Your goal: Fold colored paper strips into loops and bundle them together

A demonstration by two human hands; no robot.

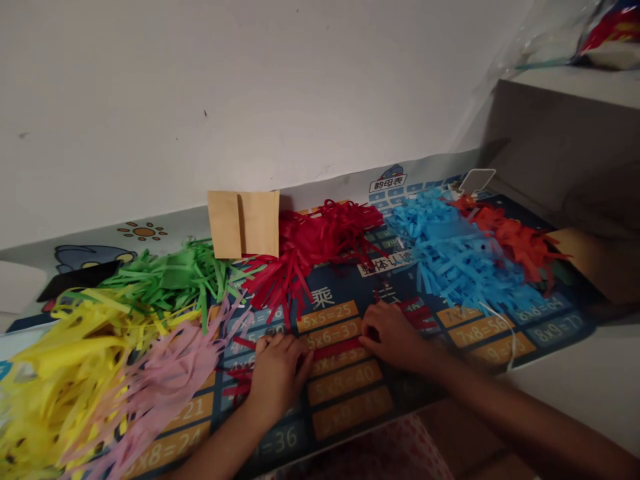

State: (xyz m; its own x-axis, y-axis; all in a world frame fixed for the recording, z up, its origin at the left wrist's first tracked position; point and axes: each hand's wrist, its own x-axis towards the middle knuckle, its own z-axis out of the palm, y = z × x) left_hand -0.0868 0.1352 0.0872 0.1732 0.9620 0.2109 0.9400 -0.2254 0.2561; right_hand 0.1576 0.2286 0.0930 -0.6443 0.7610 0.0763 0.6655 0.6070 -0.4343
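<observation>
A red fringed paper tassel (337, 348) stretches between my two hands above the printed mat (345, 293). Its middle is drawn into a narrow band, and cut strips fan out past both hands. My left hand (279, 367) is closed around the left part of the band, fingers curled. At the other end, my right hand (393, 337) pinches the band between thumb and fingers. Beyond my hands lies a pile of red tassels (325, 233). Pink tassels (175, 367) are nearest my left hand on that side, and blue tassels (460, 253) lie past my right hand.
Yellow tassels (65, 367) and green tassels (175, 273) spread over the left side. A folded tan paper piece (257, 223) stands at the back, near the white wall (250, 87). Orange-red tassels (510, 233) lie at the right, beside a grey box-like shape (565, 153).
</observation>
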